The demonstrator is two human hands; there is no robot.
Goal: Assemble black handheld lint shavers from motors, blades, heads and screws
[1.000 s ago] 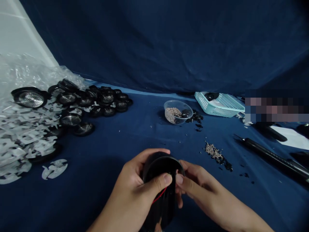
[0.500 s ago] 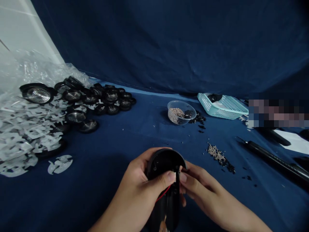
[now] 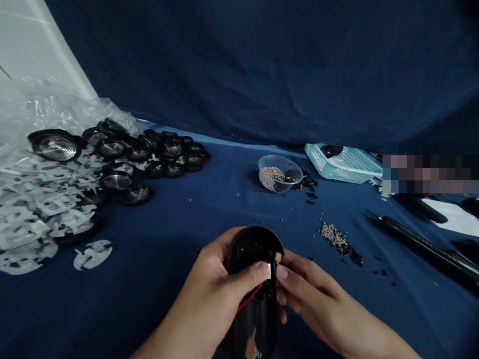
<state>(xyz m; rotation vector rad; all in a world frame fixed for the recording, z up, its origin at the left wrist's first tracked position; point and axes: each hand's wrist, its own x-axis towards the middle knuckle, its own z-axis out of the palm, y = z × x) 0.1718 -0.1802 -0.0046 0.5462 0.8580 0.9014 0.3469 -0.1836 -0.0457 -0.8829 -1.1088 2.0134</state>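
Upright near the front edge of the view is a long black plastic housing (image 3: 256, 244) with a rounded top and a hollow inside. My left hand (image 3: 215, 286) wraps its left side, the thumb pressing a small white part (image 3: 269, 271) inside the shell. A red wire (image 3: 249, 299) runs out from under that thumb. Lower in the housing sits a brownish metal piece (image 3: 251, 345). My right hand (image 3: 310, 286) pinches the housing's right edge, its thumb and index tip beside the white part. Whether the right fingertips hold anything small is hidden.
At left lie flat white plastic pieces (image 3: 41, 199) and black round grilles (image 3: 117, 180). A clear bowl (image 3: 280, 174) of screws, loose screws (image 3: 334, 235), a turquoise basket (image 3: 346, 167) and a black electric screwdriver (image 3: 422, 242) are at right. Beyond it is a blurred-out patch.
The housing has tipped slightly and shifted a little left, showing more of the brownish metal piece. Both hands keep nearly the same grip.
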